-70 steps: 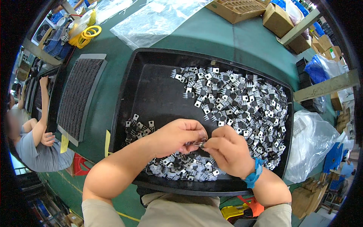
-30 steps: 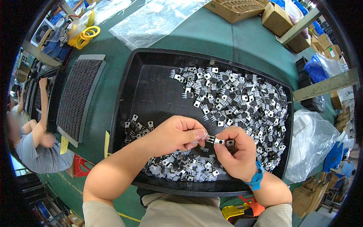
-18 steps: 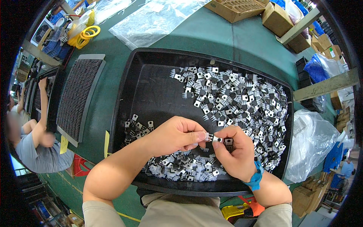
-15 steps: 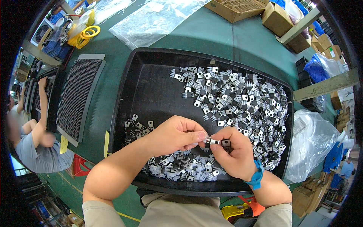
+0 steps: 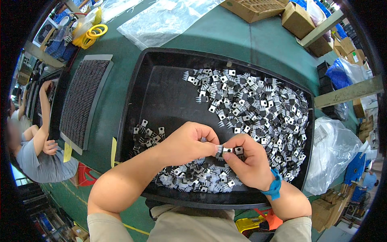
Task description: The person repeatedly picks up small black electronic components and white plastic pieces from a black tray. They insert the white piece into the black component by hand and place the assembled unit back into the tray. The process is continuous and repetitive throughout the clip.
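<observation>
My right hand [image 5: 250,163], wearing a blue wristband [image 5: 275,184], pinches a small transistor [image 5: 227,150] by its metal-tab end between thumb and forefinger. The transistor has a black body and pale legs pointing left. My left hand [image 5: 192,143] is closed at those legs, thumb against forefinger; a small whitish part shows there, too small to make out. Both hands are above a large black tray [image 5: 139,86]. Loose transistors [image 5: 258,97] fill its right side. A near pile [image 5: 197,177] has whitish pieces among the transistors, and a smaller cluster [image 5: 147,135] lies left of my left hand.
Left of the tray stands a rack [image 5: 84,101] with dense dark rows. Clear plastic bags [image 5: 161,24] lie on the green table beyond, and another plastic bag [image 5: 330,153] is at the right. Cardboard boxes [image 5: 296,18] stand at the back right. Another person [image 5: 44,157] sits at the far left.
My left fingertips have drawn back slightly to the left, showing more of the transistor's legs. My right hand stays almost in place. At the far left, the other person's lower hand has risen into clearer view.
</observation>
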